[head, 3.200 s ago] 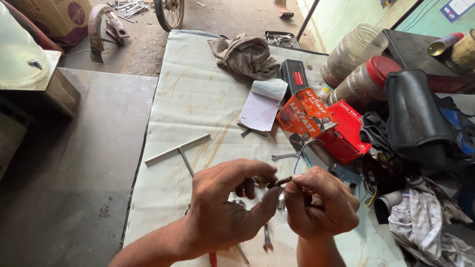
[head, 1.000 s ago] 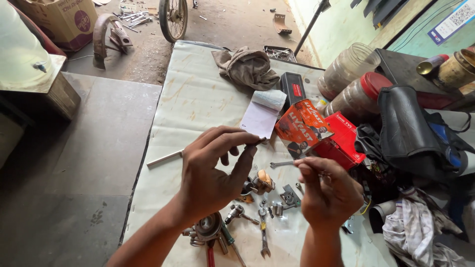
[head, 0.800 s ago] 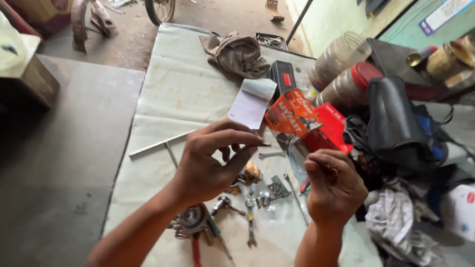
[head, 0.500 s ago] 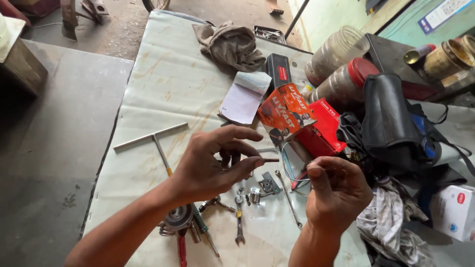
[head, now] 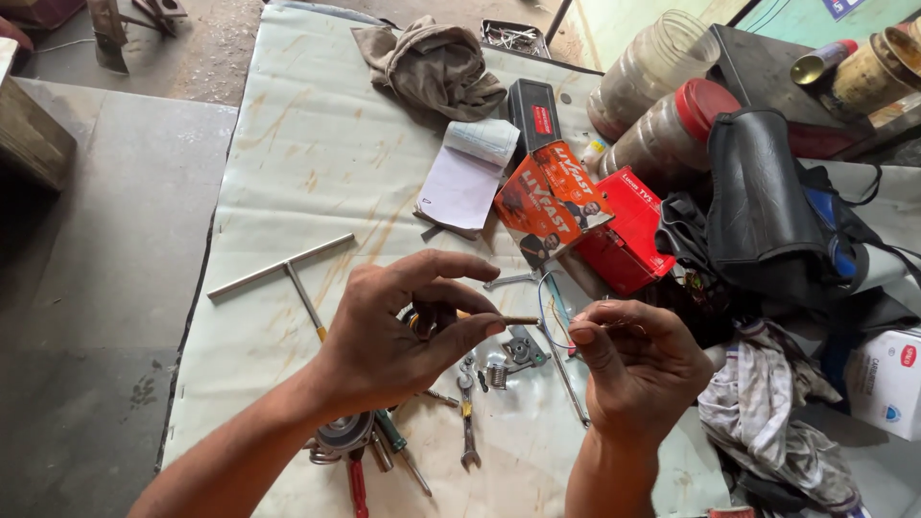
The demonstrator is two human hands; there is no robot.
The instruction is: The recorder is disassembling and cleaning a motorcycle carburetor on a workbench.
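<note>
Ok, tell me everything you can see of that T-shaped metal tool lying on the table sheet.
The T-handle tool is plain grey metal: a long crossbar with a thinner shaft running off its middle toward the person. It lies flat on the stained pale table sheet, crossbar angled up to the right. The shaft's far end passes under the left hand, so its tip is hidden. Nothing else touches it.

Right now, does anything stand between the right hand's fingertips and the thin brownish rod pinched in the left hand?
Nothing visible: open air separates the right hand from the rod's tip, held by the left hand.
</note>
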